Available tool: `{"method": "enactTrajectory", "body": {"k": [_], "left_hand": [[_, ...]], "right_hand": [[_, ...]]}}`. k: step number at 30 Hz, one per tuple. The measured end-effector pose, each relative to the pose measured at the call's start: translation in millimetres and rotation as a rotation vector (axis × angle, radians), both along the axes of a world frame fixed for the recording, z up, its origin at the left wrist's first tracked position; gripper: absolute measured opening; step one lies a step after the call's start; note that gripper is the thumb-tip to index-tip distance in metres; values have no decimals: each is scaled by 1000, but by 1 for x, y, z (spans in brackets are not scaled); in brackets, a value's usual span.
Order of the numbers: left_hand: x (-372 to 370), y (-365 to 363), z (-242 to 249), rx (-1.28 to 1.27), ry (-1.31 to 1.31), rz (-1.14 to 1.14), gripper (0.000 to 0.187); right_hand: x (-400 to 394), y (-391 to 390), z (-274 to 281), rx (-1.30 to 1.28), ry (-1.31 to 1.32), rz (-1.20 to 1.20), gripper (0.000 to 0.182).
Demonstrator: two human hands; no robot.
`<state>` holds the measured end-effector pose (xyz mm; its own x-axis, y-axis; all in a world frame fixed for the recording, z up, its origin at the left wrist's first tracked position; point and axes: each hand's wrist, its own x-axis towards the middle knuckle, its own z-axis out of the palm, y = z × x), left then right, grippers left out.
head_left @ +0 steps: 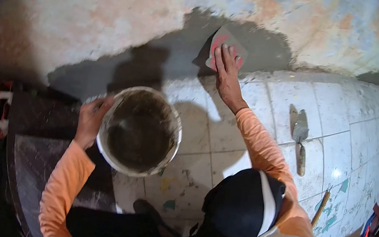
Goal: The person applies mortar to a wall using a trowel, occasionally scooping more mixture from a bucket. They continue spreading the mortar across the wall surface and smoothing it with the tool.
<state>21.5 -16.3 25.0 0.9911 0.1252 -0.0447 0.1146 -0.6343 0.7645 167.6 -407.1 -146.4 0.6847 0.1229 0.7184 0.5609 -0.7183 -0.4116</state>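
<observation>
My left hand (91, 121) grips the left rim of a round white bucket (176, 141). Inside the bucket is wet grey mortar (137, 130). My right hand (226, 77) presses a thin grey sheet with red markings (222, 43) against the wall, fingers laid over its face. I cannot make out what the sheet is made of. Around and under it, a band of smooth, dark grey wet mortar (174, 51) covers the lower wall. A pointing trowel (301, 129) smeared with mortar lies on the floor to the right, apart from both hands.
Stained white tiles (340, 115) cover the floor. A dark board-like surface (43, 161) and a red-and-white object (3, 109) are at the left. A wooden-handled tool (321, 209) and several mixed items (370, 226) lie at the right. A dark cap (243, 203) blocks the lower middle.
</observation>
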Motion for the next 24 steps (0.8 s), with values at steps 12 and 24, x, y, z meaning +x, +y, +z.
{"method": "enactTrajectory", "body": {"k": [12,24], "left_hand": [[4,-39,2,107,-23,-170,37],[-10,-97,5,210,5,-341,39]], "right_hand": [[-132,-13,190,114,696,539,58],[-124,143,41,-476,286,830,18]]}}
